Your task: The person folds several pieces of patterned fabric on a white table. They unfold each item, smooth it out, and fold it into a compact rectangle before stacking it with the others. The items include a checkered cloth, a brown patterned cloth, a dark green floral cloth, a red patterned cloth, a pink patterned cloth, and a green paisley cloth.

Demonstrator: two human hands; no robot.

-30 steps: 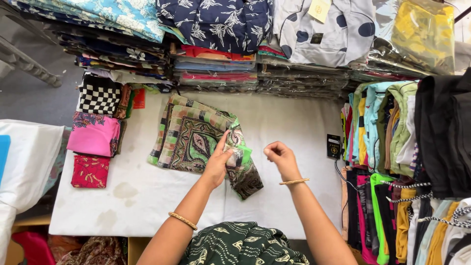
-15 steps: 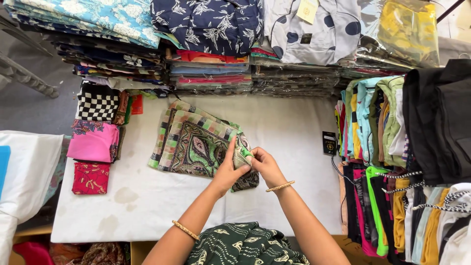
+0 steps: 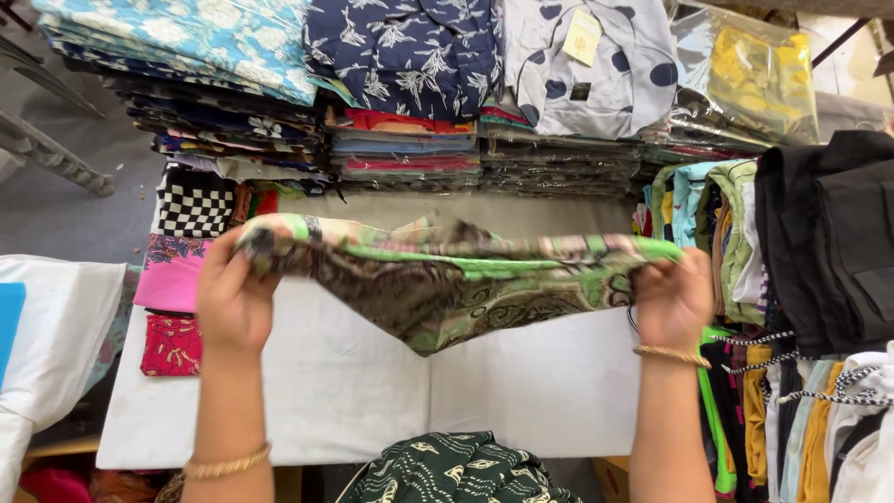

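A green and brown paisley-print cloth (image 3: 447, 279) is stretched out in the air above a white table (image 3: 521, 391). My left hand (image 3: 233, 298) grips its left end and my right hand (image 3: 672, 298) grips its right end. The cloth sags in the middle towards the table. Both wrists carry gold bangles. The hands are raised and wide apart.
Folded printed fabrics are stacked along the far edge of the table (image 3: 400, 140), some in clear wrappers (image 3: 559, 168). A checkered cloth (image 3: 194, 200), a pink one (image 3: 169, 275) and a red one (image 3: 172, 345) lie at the left. Hanging garments (image 3: 801, 279) crowd the right side.
The cloth lay folded on the table with both hands together on it. It has now been lifted and pulled open, the hands moving apart to left and right.
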